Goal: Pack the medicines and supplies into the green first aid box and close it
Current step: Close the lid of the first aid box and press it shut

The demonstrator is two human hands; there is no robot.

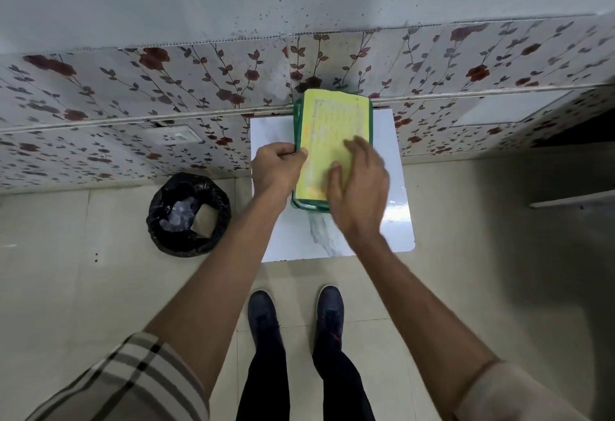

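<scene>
The green first aid box (297,121) stands on a small white table (397,207) against the wall. Its lid, covered by a yellow-green printed sheet (336,121), lies down over the box, so the contents are hidden. My left hand (274,171) pinches the lid's left edge between thumb and fingers. My right hand (361,191) rests flat on the lid's near right part with fingers spread; it is slightly blurred. No loose medicines or supplies show on the table.
A round bin lined with a black bag (188,216) stands on the floor to the left of the table. The flowered wall (133,104) with a white socket (173,134) runs behind. My two dark shoes (296,314) are just before the table.
</scene>
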